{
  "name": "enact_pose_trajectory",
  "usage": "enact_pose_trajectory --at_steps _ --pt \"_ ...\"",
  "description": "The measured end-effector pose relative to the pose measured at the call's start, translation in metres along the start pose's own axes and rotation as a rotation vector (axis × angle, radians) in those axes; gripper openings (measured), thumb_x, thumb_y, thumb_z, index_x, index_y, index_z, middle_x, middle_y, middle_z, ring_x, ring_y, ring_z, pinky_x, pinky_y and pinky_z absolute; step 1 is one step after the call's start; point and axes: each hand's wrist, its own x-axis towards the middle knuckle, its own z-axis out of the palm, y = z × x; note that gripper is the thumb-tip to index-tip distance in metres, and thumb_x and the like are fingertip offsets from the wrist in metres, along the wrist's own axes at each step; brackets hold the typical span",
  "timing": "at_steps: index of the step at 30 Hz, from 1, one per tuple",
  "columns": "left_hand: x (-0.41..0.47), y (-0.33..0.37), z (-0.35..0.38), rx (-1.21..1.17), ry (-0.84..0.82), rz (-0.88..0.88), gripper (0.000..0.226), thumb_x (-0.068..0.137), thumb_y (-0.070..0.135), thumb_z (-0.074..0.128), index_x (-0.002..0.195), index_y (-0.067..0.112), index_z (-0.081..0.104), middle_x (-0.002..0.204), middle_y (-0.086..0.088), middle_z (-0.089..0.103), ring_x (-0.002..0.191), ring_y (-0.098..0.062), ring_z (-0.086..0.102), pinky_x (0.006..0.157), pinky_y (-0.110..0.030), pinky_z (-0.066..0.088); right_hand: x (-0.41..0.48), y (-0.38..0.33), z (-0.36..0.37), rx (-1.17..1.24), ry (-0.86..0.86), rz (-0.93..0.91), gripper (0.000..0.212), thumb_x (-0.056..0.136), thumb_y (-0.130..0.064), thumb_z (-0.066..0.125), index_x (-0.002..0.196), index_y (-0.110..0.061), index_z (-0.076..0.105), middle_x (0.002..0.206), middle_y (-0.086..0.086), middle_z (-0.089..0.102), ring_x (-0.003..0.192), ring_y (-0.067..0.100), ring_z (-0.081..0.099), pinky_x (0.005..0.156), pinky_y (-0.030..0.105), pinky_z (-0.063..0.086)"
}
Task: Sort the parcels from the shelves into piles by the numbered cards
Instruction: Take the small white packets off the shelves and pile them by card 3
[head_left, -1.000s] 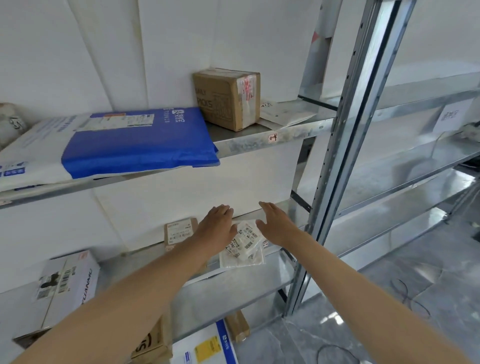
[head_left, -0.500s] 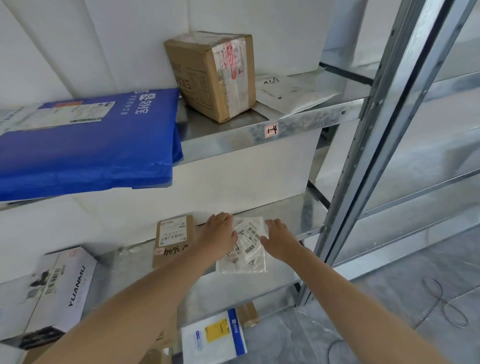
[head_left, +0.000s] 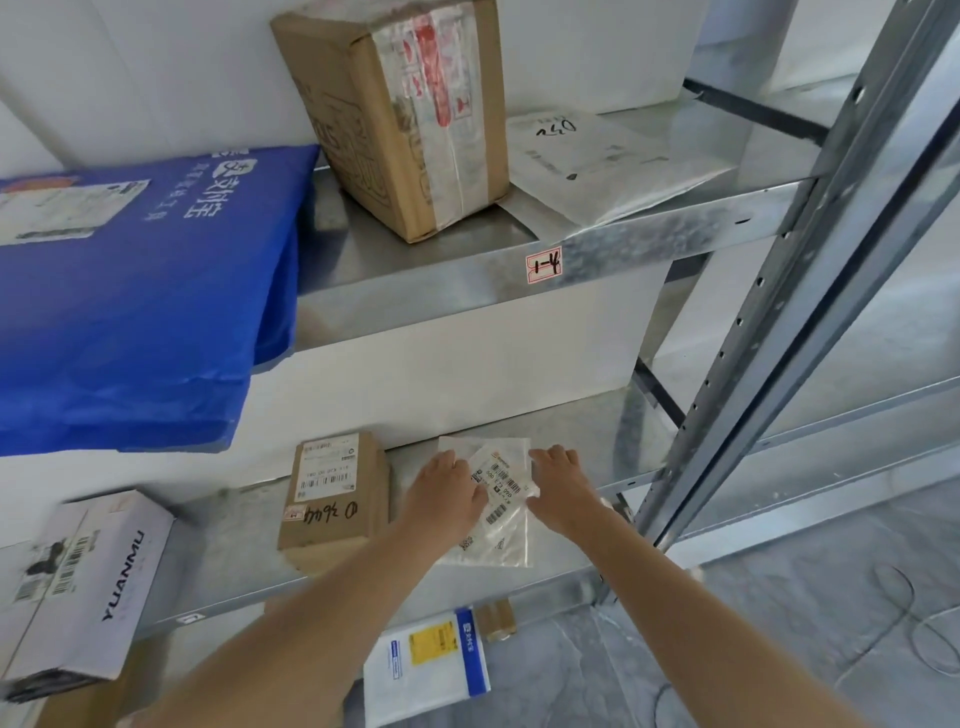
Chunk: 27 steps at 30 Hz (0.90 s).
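Parcels sit on two levels of a galvanised steel shelving unit against a white wall. On the lower metal shelf (head_left: 613, 441) lies a small clear plastic pouch with white barcode labels (head_left: 501, 491), near the shelf's right end and close to the perforated grey upright post (head_left: 779, 291). The left hand (head_left: 447, 499) grips the pouch's left side, fingers bent down over its edge and thumb lying on the label. The right hand (head_left: 563, 488) grips the right side in the same way, fingers curled over the far edge. Whether the pouch is lifted clear of the shelf or flat on it I cannot tell.

Just left of the left hand stands a small brown cardboard box with a white label and black handwriting (head_left: 332, 499), apart from the pouch. Further left, at the shelf's front edge, sits a white carton printed YUANMU (head_left: 88, 582).

On the upper shelf, a large blue plastic mailer bag (head_left: 140, 312) droops over the front edge. Beside it stands a taped brown cardboard box (head_left: 400, 114), touching a flat white envelope with handwriting (head_left: 597, 161). A small red-and-white sticker marked 1-4 (head_left: 544, 265) is on that shelf's front lip.

Below the lower shelf, a white mailer with a blue stripe and yellow label (head_left: 426, 665) lies by the grey floor (head_left: 727, 649).
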Motion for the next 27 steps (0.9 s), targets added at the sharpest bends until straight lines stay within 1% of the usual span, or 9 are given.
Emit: enact_pose_trajectory --at_steps 3,5,8,10,14,17,20,23,27 --pt "0.003 -0.006 0.005 -0.022 -0.006 -0.016 0.038 0.096 0.039 0.043 0.111 0.006 0.055 0.119 -0.007 0.051 0.116 -0.024 0.048 0.096 -0.035 0.042 0.010 0.002 0.003 0.012 0.054 0.034 0.042 0.088 -0.026 0.063 0.125 -0.013 0.047 0.127 0.003 0.046 0.117 0.020 0.037 0.099 0.031 0.040" --pt "0.003 -0.010 0.007 -0.038 -0.012 -0.026 0.035 0.095 0.037 0.047 0.112 0.007 0.053 0.117 -0.005 0.050 0.114 -0.022 0.048 0.092 -0.033 0.045 0.014 0.004 0.004 0.059 0.082 0.079 0.046 0.090 -0.033 0.063 0.125 -0.009 0.046 0.127 0.005 0.044 0.118 0.020 0.040 0.100 0.032 0.041" --pt "0.003 -0.015 0.012 -0.077 -0.025 -0.092 0.035 0.094 0.036 0.051 0.114 0.007 0.049 0.116 -0.005 0.050 0.109 -0.020 0.049 0.084 -0.031 0.049 0.013 0.001 0.004 0.202 0.105 0.159 0.042 0.092 -0.031 0.061 0.122 -0.007 0.046 0.120 0.007 0.046 0.111 0.020 0.048 0.096 0.031 0.045" --pt "0.006 -0.015 0.015 -0.139 -0.053 -0.173 0.038 0.094 0.035 0.051 0.118 0.006 0.046 0.117 -0.008 0.049 0.110 -0.023 0.048 0.086 -0.033 0.046 0.011 -0.003 0.007 0.276 0.100 0.146 0.036 0.094 -0.030 0.057 0.121 -0.007 0.048 0.118 0.007 0.047 0.111 0.021 0.050 0.096 0.033 0.047" --pt "0.014 -0.007 0.021 -0.191 -0.076 -0.232 0.036 0.093 0.030 0.051 0.119 0.005 0.045 0.119 -0.010 0.049 0.113 -0.028 0.045 0.091 -0.035 0.040 0.007 -0.010 0.016 0.339 0.098 0.098 0.053 0.094 -0.026 0.056 0.142 -0.014 0.036 0.127 0.006 0.044 0.120 0.021 0.037 0.105 0.034 0.036" --pt "0.016 -0.004 0.027 -0.367 -0.017 -0.287 0.029 0.091 0.023 0.056 0.112 0.005 0.047 0.112 -0.008 0.053 0.107 -0.025 0.053 0.082 -0.034 0.052 0.003 -0.019 0.025 0.522 0.157 0.171 0.066 0.091 -0.013 0.059 0.147 -0.014 0.025 0.126 0.004 0.042 0.119 0.021 0.037 0.107 0.034 0.037" --pt "0.012 -0.002 0.033 -0.550 0.059 -0.356 0.019 0.093 0.016 0.055 0.109 0.008 0.051 0.110 -0.006 0.059 0.100 -0.022 0.061 0.075 -0.033 0.058 -0.002 -0.028 0.032 0.725 0.192 0.267 0.067 0.087 -0.002 0.061 0.145 -0.017 0.031 0.123 0.000 0.039 0.121 0.022 0.040 0.102 0.044 0.047" --pt "0.005 0.004 0.031 -0.762 0.143 -0.435 0.024 0.096 0.011 0.048 0.118 0.010 0.058 0.112 -0.005 0.064 0.093 -0.021 0.064 0.070 -0.029 0.057 -0.006 -0.030 0.035 0.708 0.182 0.253 0.066 0.087 -0.002 0.060 0.145 -0.017 0.031 0.132 0.000 0.039 0.126 0.020 0.038 0.102 0.044 0.048" --pt "-0.005 0.005 0.032 -1.033 0.187 -0.538 0.027 0.094 0.008 0.052 0.115 0.020 0.065 0.104 -0.003 0.071 0.086 -0.021 0.069 0.071 -0.039 0.061 -0.011 -0.026 0.037 0.642 0.197 0.195 0.060 0.089 -0.007 0.061 0.143 -0.019 0.038 0.133 -0.002 0.042 0.123 0.016 0.039 0.103 0.038 0.047"
